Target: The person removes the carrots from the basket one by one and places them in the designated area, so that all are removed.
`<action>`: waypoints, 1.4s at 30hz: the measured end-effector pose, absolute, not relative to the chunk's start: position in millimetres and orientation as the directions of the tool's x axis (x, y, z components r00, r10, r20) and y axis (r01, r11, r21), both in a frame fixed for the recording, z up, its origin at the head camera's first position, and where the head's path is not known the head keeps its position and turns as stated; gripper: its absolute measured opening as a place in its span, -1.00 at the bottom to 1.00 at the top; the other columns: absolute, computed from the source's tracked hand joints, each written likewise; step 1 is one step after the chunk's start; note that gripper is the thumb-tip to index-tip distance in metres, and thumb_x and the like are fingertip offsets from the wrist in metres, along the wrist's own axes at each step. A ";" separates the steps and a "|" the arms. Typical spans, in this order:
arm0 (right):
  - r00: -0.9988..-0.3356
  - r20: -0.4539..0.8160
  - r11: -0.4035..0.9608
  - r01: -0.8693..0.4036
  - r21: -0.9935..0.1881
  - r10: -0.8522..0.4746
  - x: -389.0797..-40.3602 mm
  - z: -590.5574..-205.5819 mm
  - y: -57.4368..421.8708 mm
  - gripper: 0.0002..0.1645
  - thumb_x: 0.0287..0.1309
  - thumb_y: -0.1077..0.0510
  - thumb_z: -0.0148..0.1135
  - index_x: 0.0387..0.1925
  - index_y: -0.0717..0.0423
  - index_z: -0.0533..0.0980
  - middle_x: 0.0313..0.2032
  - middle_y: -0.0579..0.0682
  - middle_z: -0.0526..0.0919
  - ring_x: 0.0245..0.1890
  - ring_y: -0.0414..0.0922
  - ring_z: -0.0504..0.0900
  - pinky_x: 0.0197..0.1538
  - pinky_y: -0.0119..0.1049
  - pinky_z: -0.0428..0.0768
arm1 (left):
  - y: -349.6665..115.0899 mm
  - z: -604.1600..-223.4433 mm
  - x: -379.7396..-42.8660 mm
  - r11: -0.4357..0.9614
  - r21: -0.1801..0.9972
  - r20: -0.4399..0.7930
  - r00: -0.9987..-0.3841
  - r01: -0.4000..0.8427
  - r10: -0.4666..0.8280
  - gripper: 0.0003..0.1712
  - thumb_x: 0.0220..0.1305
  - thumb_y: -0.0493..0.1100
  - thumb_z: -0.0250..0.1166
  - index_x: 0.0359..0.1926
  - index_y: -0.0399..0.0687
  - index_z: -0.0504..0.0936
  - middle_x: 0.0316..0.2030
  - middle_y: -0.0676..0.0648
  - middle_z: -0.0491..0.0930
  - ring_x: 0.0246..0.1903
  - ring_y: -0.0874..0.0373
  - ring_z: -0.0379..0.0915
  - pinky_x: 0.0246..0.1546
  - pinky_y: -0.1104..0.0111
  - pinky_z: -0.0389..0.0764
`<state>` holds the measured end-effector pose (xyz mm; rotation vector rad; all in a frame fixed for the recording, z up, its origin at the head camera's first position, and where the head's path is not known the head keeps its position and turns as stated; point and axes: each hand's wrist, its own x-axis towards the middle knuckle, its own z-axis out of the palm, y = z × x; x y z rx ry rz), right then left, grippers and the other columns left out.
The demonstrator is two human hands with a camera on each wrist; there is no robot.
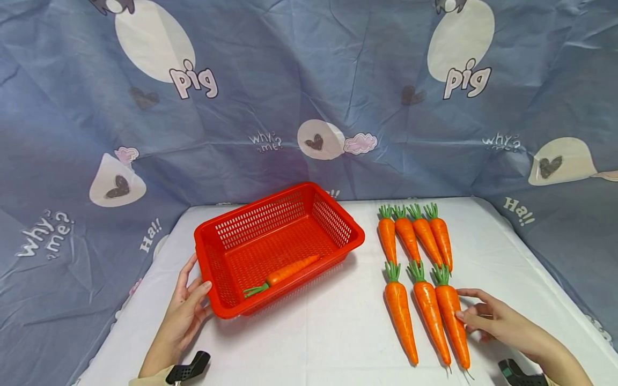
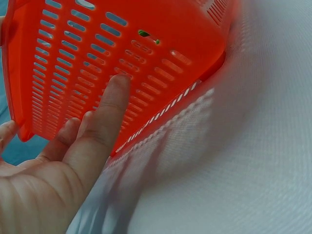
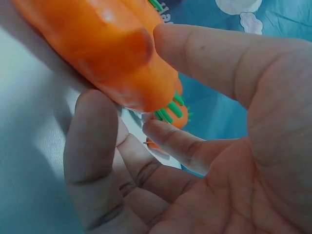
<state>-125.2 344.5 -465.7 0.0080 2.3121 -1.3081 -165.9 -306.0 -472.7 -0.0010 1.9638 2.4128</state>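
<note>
My left hand holds the near-left corner of a red plastic basket, thumb on the rim and fingers spread against the slotted outer wall. Inside the basket lies one orange carrot with a green top. On the right, my right hand is beside the rightmost carrot of the front row, thumb tip at its side. In the right wrist view its fingers are spread apart near the underside of that carrot. Two more carrots lie left of it, the middle carrot and the left carrot.
Behind the front row, several more carrots lie side by side, green tops pointing away. A white cloth covers the table. Blue printed fabric hangs at the back and both sides. The basket sits tilted at the left.
</note>
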 end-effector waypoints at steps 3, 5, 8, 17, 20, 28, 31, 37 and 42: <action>-0.886 -0.405 0.543 0.231 -0.807 -0.225 -125.0 -464.5 347.2 -0.05 0.56 -0.07 0.21 0.58 0.42 0.01 -0.13 0.04 0.65 -0.26 -0.15 0.62 -0.21 -0.29 0.67 | -306.9 -473.2 -165.0 -0.209 0.978 -0.006 -0.999 -0.013 0.034 -0.10 0.65 -0.25 0.11 0.72 0.49 -0.09 0.33 0.22 0.56 0.16 0.25 0.70 0.01 0.20 0.81; -0.889 -0.396 0.544 0.220 -0.810 -0.229 -124.7 -462.9 350.1 -0.06 0.57 -0.06 0.20 0.59 0.41 0.02 -0.12 0.04 0.66 -0.24 -0.17 0.63 -0.20 -0.29 0.68 | -307.4 -473.6 -164.4 -0.214 0.977 0.001 -0.999 -0.008 0.043 -0.11 0.65 -0.25 0.10 0.72 0.48 -0.09 0.33 0.21 0.56 0.16 0.24 0.70 0.02 0.20 0.80; -0.894 -0.380 0.547 0.200 -0.813 -0.239 -125.4 -458.6 353.7 -0.09 0.59 -0.04 0.17 0.59 0.41 0.01 -0.11 0.06 0.67 -0.21 -0.20 0.65 -0.18 -0.27 0.70 | -307.8 -474.2 -164.3 -0.217 0.976 0.003 -0.999 -0.008 0.047 -0.11 0.65 -0.25 0.10 0.72 0.48 -0.09 0.33 0.21 0.56 0.17 0.24 0.70 0.02 0.20 0.80; -0.933 -0.303 0.630 0.119 -0.768 -0.193 -134.9 -424.7 350.8 -0.15 0.60 -0.03 0.17 0.60 0.35 0.09 -0.12 0.10 0.68 -0.19 -0.24 0.64 -0.19 -0.24 0.70 | -308.9 -475.0 -164.5 -0.224 0.975 0.001 -0.999 -0.010 0.049 -0.11 0.65 -0.25 0.11 0.72 0.48 -0.08 0.34 0.21 0.56 0.18 0.23 0.69 0.03 0.19 0.80; -0.945 -0.252 0.650 0.059 -0.758 -0.209 -140.2 -410.3 344.2 -0.18 0.60 -0.03 0.17 0.60 0.32 0.11 -0.13 0.12 0.68 -0.20 -0.22 0.66 -0.21 -0.25 0.72 | -308.6 -474.4 -164.1 -0.222 0.975 0.002 -0.999 -0.009 0.047 -0.11 0.64 -0.25 0.11 0.72 0.49 -0.08 0.34 0.21 0.56 0.18 0.23 0.69 0.03 0.19 0.80; -0.939 -0.154 0.648 -0.089 -0.756 -0.309 -163.3 -370.9 307.3 -0.23 0.56 0.02 0.25 0.56 0.26 0.20 -0.05 0.13 0.65 -0.18 -0.26 0.68 -0.21 -0.26 0.72 | -307.9 -473.6 -163.5 -0.226 0.974 0.011 -0.999 0.000 0.049 -0.10 0.64 -0.28 0.11 0.72 0.45 -0.08 0.33 0.19 0.58 0.17 0.23 0.69 0.02 0.19 0.80; -0.924 -0.137 0.633 -0.132 -0.763 -0.357 -174.8 -357.4 287.8 -0.24 0.54 0.02 0.27 0.56 0.23 0.23 -0.04 0.12 0.65 -0.21 -0.22 0.66 -0.21 -0.26 0.71 | -307.9 -474.0 -163.6 -0.226 0.974 0.009 -0.999 -0.003 0.051 -0.10 0.64 -0.27 0.12 0.72 0.47 -0.08 0.33 0.19 0.57 0.18 0.24 0.69 0.03 0.20 0.80; -0.881 -0.139 0.603 -0.186 -0.776 -0.452 -197.9 -335.7 243.8 -0.28 0.50 0.01 0.33 0.50 0.15 0.31 -0.12 0.12 0.65 -0.29 -0.09 0.64 -0.23 -0.28 0.69 | -309.2 -475.2 -162.9 -0.227 0.974 0.018 -0.998 0.005 0.053 -0.11 0.64 -0.27 0.11 0.72 0.46 -0.08 0.33 0.19 0.57 0.19 0.23 0.69 0.04 0.20 0.79; -0.847 -0.141 0.603 -0.238 -0.761 -0.512 -217.5 -326.3 206.1 -0.31 0.47 -0.01 0.36 0.47 0.11 0.36 -0.13 0.09 0.68 -0.26 -0.04 0.69 -0.24 -0.25 0.73 | -309.8 -475.6 -163.4 -0.215 0.977 0.023 -0.998 0.011 0.051 -0.11 0.64 -0.26 0.11 0.72 0.45 -0.08 0.34 0.18 0.56 0.18 0.22 0.69 0.04 0.19 0.79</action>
